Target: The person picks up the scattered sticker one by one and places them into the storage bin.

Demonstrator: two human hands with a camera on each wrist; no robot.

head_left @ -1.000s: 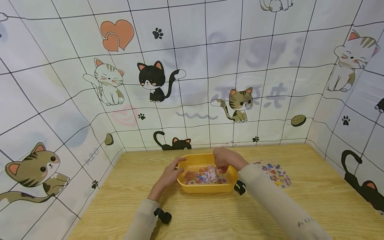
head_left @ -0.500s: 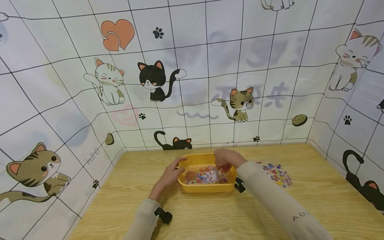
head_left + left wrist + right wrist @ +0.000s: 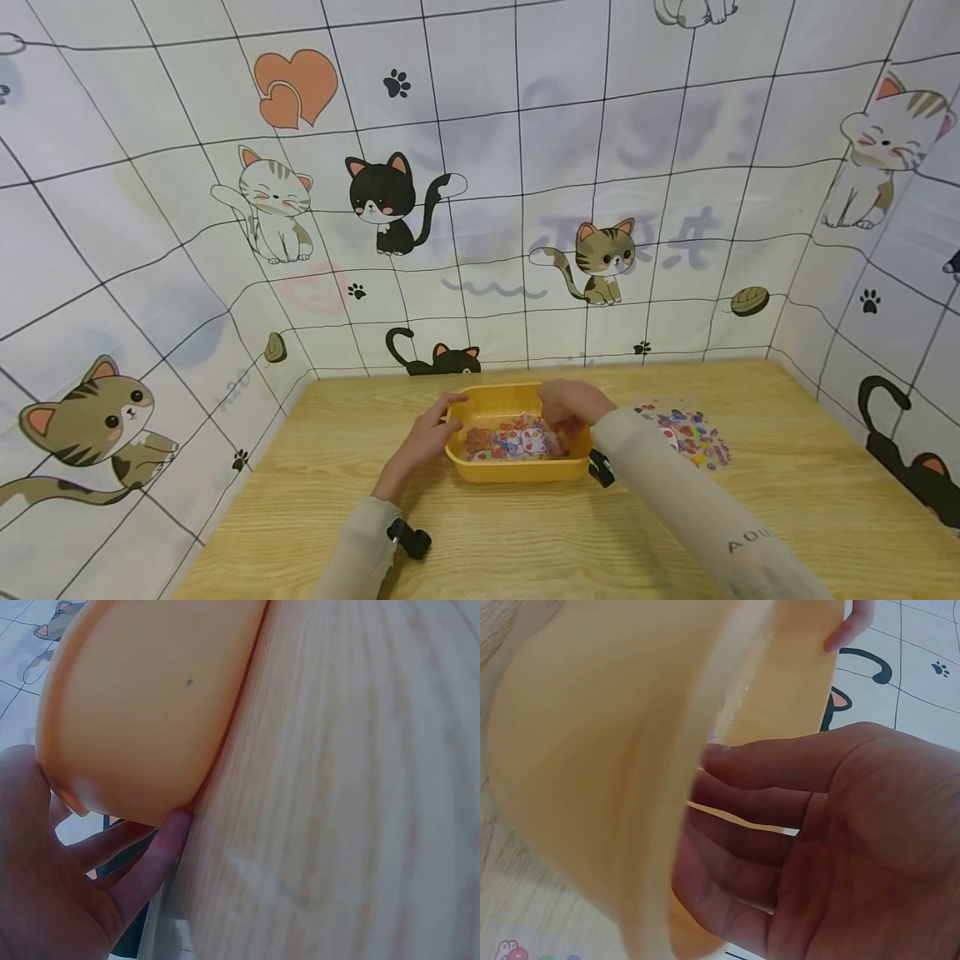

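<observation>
Left grip (image 3: 427, 433) around left end of yellow basin (image 3: 517, 472), right grip (image 3: 572, 404) inside near stickers (image 3: 506, 442), its hold unclear.

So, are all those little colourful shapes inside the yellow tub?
No, a cluster of colourful shapes lies on the table to the right of the yellow tub.

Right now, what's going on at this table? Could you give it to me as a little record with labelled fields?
Surface: wood-grain table
Container: yellow tray, upright
Inside it: colourful shapes, loose or printed unclear
Left hand: holds the tray's left end
Right hand: fingers inside the tray's right end; fingertips hidden
Beside the tray, right: another colourful patch
Backdrop: white, grid-lined, with cartoon cats
</observation>
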